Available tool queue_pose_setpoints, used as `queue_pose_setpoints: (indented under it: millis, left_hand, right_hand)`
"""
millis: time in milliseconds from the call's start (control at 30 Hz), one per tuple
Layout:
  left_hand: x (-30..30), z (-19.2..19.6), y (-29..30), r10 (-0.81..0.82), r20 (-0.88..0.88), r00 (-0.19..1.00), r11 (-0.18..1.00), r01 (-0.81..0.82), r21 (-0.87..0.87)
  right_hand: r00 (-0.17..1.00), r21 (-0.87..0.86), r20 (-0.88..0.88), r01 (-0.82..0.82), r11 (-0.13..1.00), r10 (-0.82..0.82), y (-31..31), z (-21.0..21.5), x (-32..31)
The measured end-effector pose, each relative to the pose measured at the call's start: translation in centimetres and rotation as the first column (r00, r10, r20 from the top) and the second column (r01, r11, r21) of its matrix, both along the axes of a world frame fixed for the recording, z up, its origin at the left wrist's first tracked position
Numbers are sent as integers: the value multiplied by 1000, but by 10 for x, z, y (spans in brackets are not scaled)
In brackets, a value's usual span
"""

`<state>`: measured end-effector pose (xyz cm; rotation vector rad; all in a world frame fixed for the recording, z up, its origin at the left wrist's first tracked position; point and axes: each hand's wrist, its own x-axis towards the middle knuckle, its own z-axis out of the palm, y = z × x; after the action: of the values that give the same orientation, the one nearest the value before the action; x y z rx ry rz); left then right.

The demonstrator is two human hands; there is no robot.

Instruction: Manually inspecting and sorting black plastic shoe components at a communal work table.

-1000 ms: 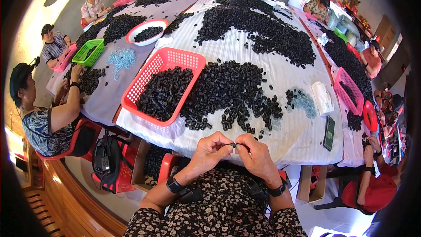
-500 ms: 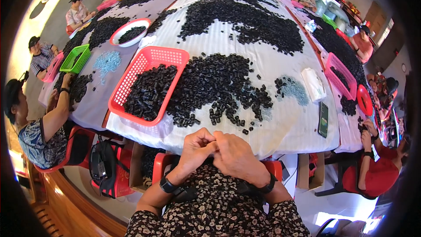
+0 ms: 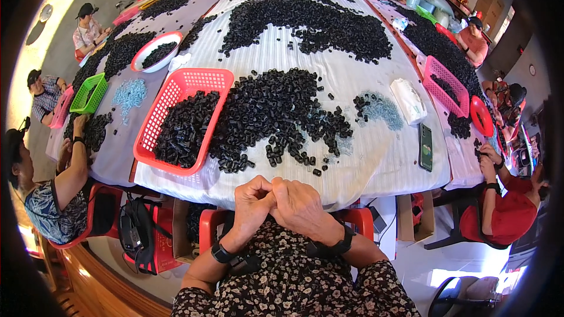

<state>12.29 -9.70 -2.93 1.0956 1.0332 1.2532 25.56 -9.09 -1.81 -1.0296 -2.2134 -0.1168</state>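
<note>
We judge this close two-handed fingertip work, our left hand [image 3: 254, 202] and right hand [image 3: 298, 204] curled together, any grip hidden, with black tubular pieces [image 3: 258, 117] ahead on the white tablecloth [image 3: 367, 164]; continuing seemingly calls for steady pinching.

Illumination is bright overall. Strong light strikes the left wall [image 3: 59, 0]; glare whitens the floor [image 3: 449, 275] at lower right. The bench [image 3: 376, 170] reads bright; distant black pieces [image 3: 308, 20] merge without detail. Fisheye distortion curves the bench edges; the periphery darkens to black.
</note>
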Motion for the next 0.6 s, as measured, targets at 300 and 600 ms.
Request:
queue_pose_setpoints:
  millis: [300, 600]
  left_hand:
    - [-4, 2, 5, -37, -22, 999, 998, 38, 52]
    - [-37, 18, 29, 136, -48, 990, 974, -124, 192]
  right_hand:
    - [989, -22, -127, -83, 996, 80, 5, -8, -1]
    - [945, -314, -312, -3, 950, -100, 58, -6, 68]
